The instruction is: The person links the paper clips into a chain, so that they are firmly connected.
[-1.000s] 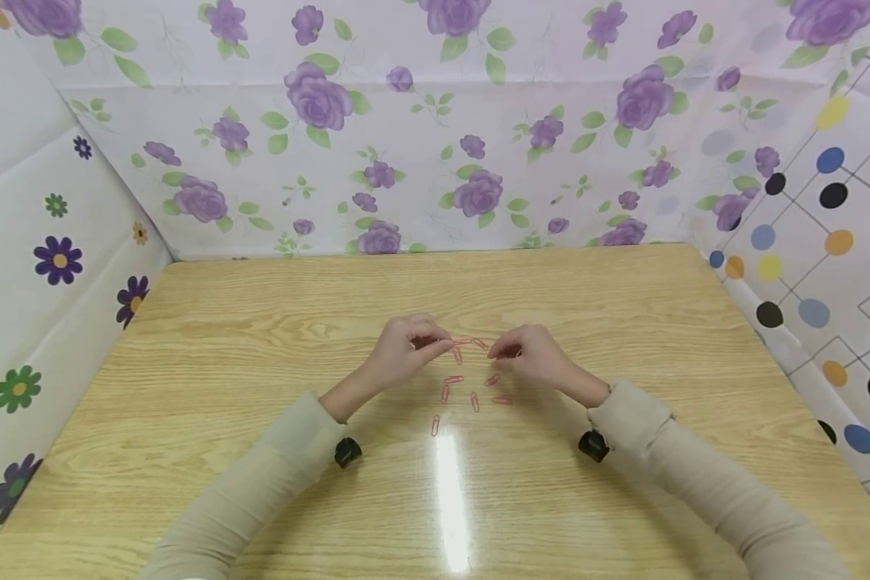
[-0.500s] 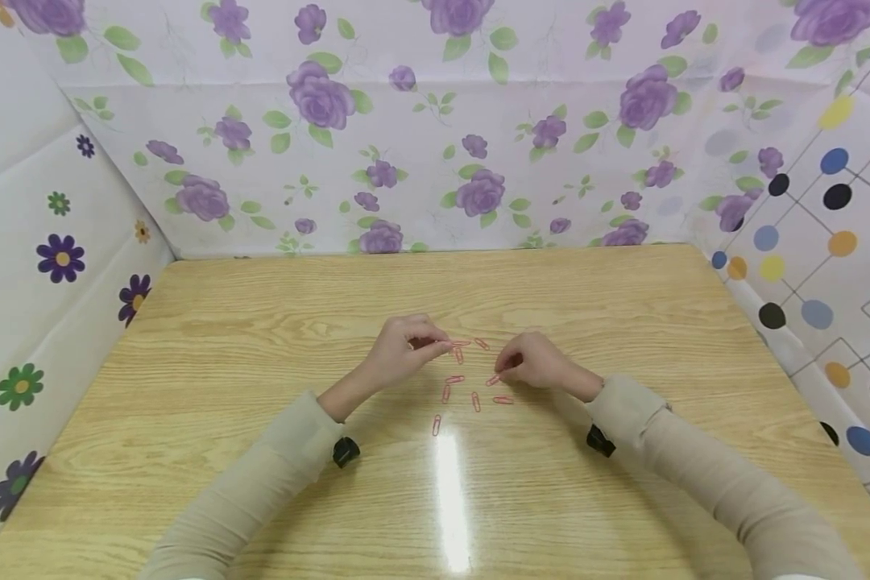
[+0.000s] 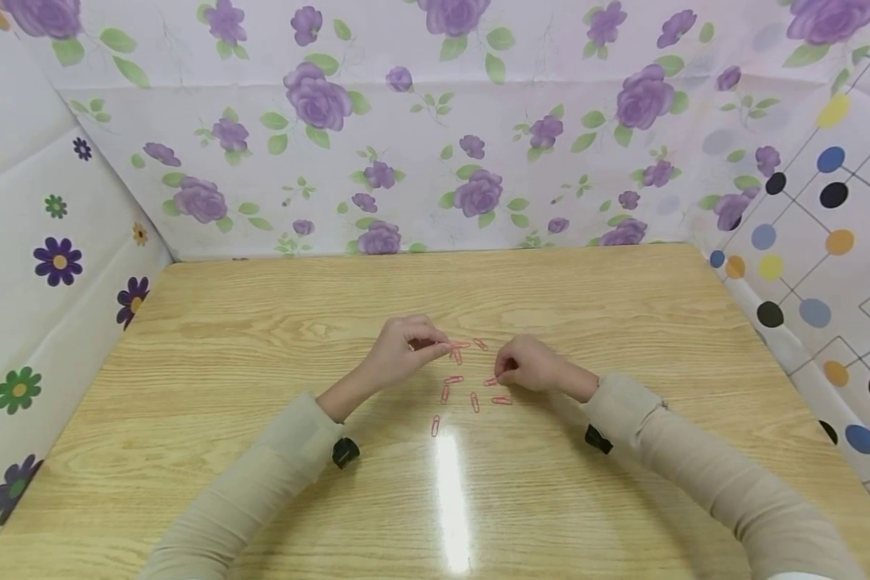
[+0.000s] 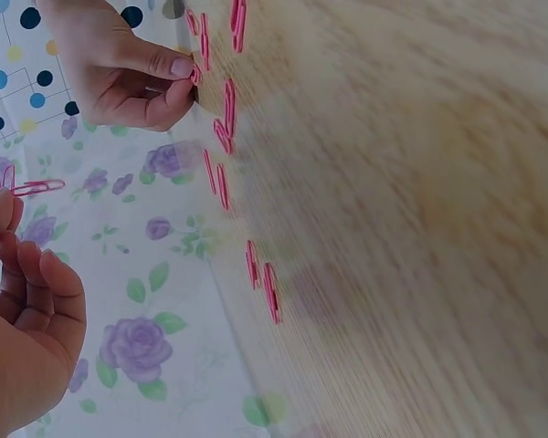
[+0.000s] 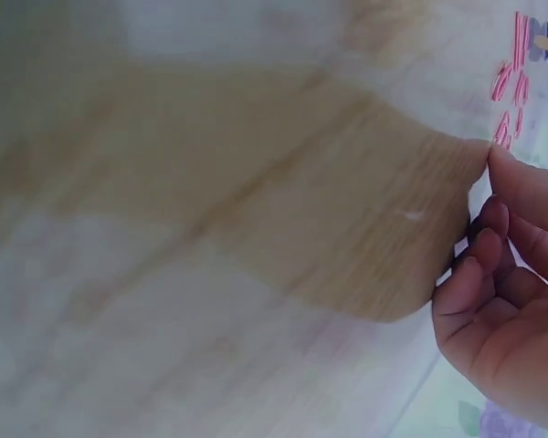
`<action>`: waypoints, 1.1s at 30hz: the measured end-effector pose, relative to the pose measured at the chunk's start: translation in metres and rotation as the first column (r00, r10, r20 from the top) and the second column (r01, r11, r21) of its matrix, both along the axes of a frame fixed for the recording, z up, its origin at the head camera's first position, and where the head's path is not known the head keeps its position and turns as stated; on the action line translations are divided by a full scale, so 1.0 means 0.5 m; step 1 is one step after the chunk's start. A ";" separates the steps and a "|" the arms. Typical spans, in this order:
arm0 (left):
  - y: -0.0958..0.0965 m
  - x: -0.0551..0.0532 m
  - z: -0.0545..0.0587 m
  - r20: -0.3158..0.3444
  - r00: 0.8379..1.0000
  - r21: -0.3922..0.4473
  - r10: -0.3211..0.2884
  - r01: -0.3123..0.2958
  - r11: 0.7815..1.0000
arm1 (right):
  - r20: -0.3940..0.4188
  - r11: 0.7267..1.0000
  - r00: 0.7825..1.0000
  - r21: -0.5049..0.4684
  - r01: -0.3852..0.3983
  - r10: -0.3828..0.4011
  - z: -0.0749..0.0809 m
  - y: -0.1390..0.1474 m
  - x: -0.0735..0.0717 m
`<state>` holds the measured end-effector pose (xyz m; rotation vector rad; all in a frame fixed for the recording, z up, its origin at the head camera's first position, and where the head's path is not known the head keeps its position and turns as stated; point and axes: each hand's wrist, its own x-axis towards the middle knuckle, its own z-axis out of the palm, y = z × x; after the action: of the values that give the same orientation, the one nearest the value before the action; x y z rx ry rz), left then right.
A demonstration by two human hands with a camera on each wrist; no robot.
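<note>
My left hand pinches a pink paper clip between thumb and forefinger. In the left wrist view, that paper clip sticks out from the fingertips with another pink clip touching it; whether they are linked I cannot tell. My right hand is low over the table, thumb and forefinger on one end of a pink paper clip. The left wrist view shows the clip's end in that pinch. In the right wrist view, the right hand hides most of its clip.
Several loose pink paper clips lie between the hands, among them one at the back, one at the front and one below the right hand. The wooden table meets a flowered cloth behind.
My right hand has moved from beside the back clip down toward the front and taken a paper clip, which has shifted slightly left. My left hand has stayed nearly still.
</note>
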<state>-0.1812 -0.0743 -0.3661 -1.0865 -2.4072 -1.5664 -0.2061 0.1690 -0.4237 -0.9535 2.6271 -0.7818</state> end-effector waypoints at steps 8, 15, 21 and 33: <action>0.000 0.013 0.021 -0.012 1.000 -0.020 0.008 -0.008 1.000 | 0.033 1.000 0.999 0.018 -0.010 0.010 0.004 0.003 0.001; -0.001 0.005 0.009 0.010 1.000 -0.019 0.006 -0.006 1.000 | 0.168 0.998 0.984 -0.016 0.060 -0.056 0.016 0.009 -0.001; -0.004 -0.029 -0.049 -0.009 1.000 -0.009 0.009 -0.009 1.000 | 0.287 0.978 0.952 -0.142 0.154 -0.108 0.040 0.011 0.000; -0.002 -0.029 -0.050 -0.008 1.000 0.000 -0.003 0.003 1.000 | 0.456 0.947 0.889 -0.269 0.176 -0.035 0.086 0.005 0.007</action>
<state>-0.1956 -0.0753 -0.3909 -1.0954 -2.4017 -1.5592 -0.2028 0.1716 -0.3805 -0.5993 2.2049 -1.2917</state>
